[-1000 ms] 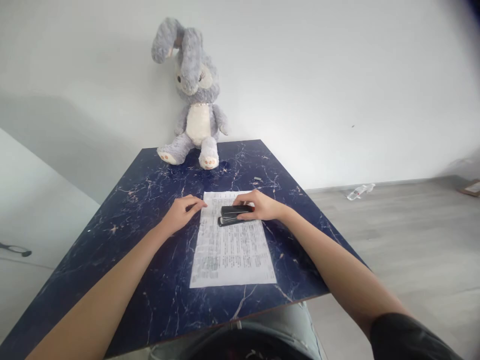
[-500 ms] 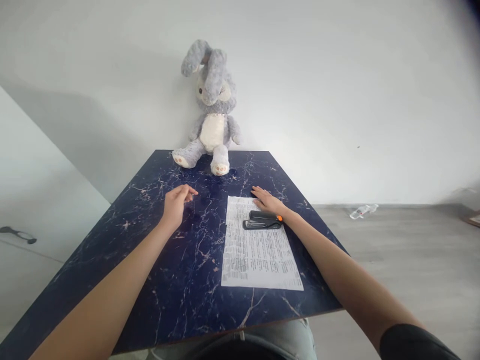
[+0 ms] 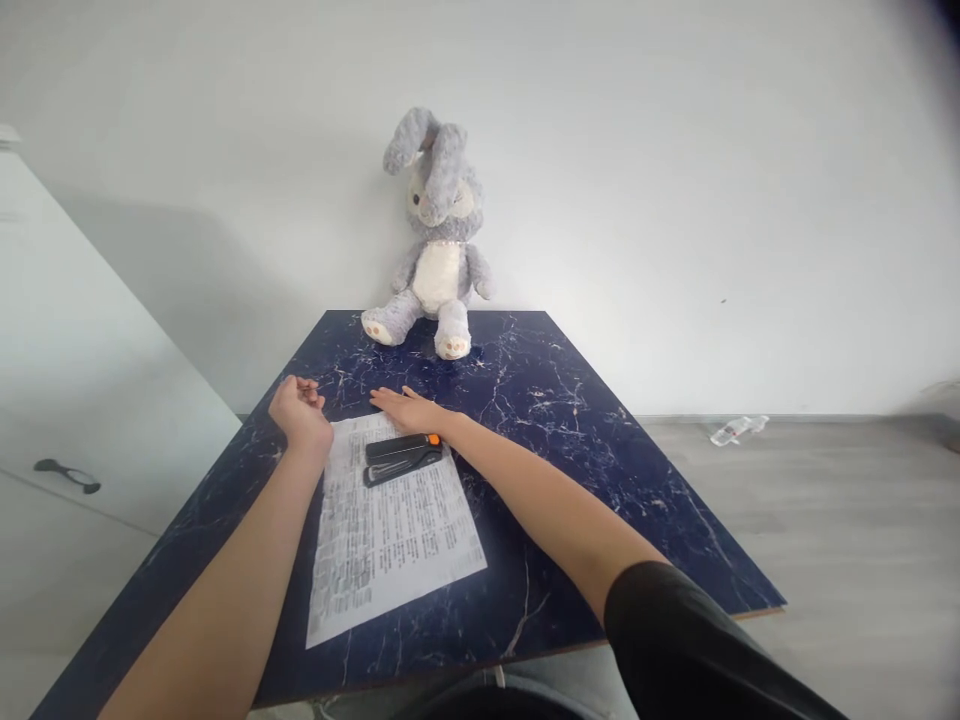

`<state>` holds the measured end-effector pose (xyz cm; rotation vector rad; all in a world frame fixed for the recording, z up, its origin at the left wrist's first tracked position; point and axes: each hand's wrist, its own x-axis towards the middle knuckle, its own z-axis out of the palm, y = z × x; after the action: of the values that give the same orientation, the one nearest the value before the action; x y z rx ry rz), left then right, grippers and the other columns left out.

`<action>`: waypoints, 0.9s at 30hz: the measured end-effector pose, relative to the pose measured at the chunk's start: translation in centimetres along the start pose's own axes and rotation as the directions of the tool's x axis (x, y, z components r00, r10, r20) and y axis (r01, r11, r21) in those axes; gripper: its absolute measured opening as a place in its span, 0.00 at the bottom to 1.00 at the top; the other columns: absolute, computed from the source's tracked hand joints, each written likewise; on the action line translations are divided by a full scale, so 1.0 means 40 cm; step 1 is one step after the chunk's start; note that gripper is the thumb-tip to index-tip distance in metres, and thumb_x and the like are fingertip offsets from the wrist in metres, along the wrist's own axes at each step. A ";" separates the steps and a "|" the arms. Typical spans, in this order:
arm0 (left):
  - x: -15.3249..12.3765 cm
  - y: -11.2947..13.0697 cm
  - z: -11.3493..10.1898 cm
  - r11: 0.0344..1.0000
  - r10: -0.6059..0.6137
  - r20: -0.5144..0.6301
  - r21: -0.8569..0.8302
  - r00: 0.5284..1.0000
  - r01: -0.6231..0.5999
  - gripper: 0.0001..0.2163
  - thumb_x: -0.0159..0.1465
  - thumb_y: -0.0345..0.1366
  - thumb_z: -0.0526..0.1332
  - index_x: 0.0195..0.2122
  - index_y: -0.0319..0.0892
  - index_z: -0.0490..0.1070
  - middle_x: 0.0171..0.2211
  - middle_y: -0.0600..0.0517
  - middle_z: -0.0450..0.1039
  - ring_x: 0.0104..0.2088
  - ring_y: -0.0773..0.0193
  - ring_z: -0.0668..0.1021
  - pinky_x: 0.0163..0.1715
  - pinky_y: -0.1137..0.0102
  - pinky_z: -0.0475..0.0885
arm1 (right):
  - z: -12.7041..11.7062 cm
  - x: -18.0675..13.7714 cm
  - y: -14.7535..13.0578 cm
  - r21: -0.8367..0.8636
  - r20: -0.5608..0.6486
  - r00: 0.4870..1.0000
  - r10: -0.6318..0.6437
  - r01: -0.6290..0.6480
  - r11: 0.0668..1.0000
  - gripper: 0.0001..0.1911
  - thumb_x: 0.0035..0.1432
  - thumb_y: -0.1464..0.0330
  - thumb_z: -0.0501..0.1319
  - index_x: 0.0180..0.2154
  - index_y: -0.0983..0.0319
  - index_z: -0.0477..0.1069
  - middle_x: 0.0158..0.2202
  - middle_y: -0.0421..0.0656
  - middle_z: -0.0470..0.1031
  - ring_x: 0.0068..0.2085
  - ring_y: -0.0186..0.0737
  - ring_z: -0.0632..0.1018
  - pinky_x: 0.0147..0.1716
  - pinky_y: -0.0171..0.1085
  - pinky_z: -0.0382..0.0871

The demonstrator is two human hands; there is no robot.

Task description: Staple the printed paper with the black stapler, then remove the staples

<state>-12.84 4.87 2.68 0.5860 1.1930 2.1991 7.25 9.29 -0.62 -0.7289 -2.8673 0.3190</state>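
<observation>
A printed paper sheet [image 3: 390,525] lies on the dark blue marbled table [image 3: 570,440]. On its upper part rests a black stapler [image 3: 399,458] with an orange tip. My right hand [image 3: 409,410] lies flat on the top edge of the paper, fingers stretched out, just behind the stapler. Left of the paper's top corner, my left hand [image 3: 301,415] is held above the table with its fingers curled in; nothing shows in it.
A grey plush rabbit [image 3: 435,240] sits at the table's far edge against the white wall. A white cabinet with a dark handle [image 3: 67,475] stands at the left. A plastic bottle [image 3: 739,430] lies on the grey floor at the right.
My right hand let go of the stapler and moved to the paper's top edge. The paper and stapler slid leftward across the table. My left hand left the paper and curled.
</observation>
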 end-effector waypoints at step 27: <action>-0.258 -0.057 0.083 0.336 -0.201 0.952 0.290 0.232 -0.896 0.14 0.71 0.41 0.58 0.53 0.46 0.77 0.52 0.44 0.73 0.53 0.47 0.74 0.59 0.49 0.65 | -0.058 -0.449 0.150 0.056 -0.212 0.953 0.218 -0.211 0.976 0.27 0.67 0.76 0.52 0.66 0.66 0.66 0.70 0.56 0.63 0.73 0.54 0.59 0.70 0.61 0.54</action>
<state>-2.51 1.13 1.31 2.5631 1.3904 0.7088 26.00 6.08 -1.79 -1.0054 -2.5764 0.2928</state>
